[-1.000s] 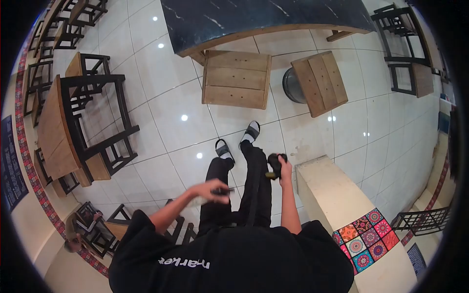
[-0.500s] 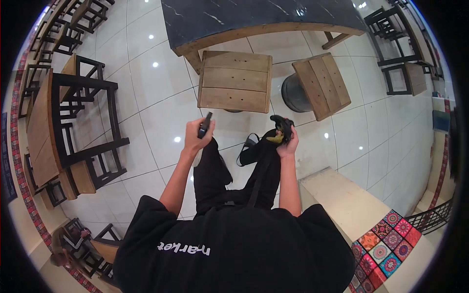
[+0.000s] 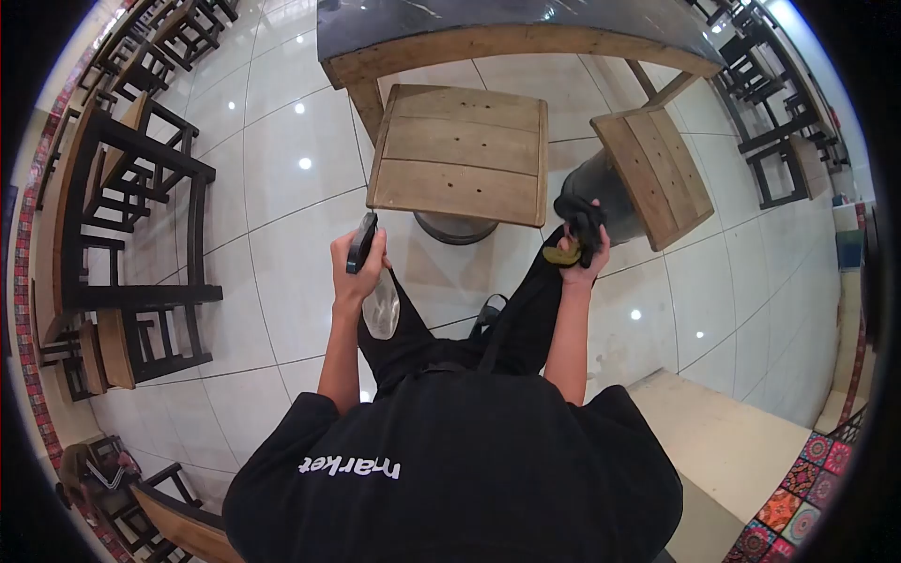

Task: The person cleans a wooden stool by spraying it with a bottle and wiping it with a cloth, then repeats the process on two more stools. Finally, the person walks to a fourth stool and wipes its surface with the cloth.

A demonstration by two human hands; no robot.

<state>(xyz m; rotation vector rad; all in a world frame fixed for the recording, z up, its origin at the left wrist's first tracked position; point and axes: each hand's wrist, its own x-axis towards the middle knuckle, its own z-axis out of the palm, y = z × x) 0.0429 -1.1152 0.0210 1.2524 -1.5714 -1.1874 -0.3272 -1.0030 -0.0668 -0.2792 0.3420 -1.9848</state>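
My left hand (image 3: pixel 349 272) is closed around what looks like a spray bottle, its black head (image 3: pixel 361 244) pointing up past the fingers. A clear body (image 3: pixel 382 310) hangs below that hand, partly behind the wrist. On the other side, my right hand (image 3: pixel 587 258) grips a bunched cloth (image 3: pixel 584 225), black with a yellow-green part at its lower edge. In front of my legs stands a stool with a slatted wooden seat (image 3: pixel 460 150) on a dark round base. My right hand is beside a second wooden stool (image 3: pixel 652 174), which overlaps it closely in this view.
A dark marble-topped table (image 3: pixel 507 28) with a wooden edge stands ahead. To the left are a wooden table with black legs (image 3: pixel 141 296) and several stools. A beige ledge (image 3: pixel 694 432) with patterned tiles lies at my right. White tiles (image 3: pixel 282 225) cover the floor.
My hands have moved apart, the left one leftward and the right one rightward. The stools appear larger and closer, and the clear body below my left hand shows more.
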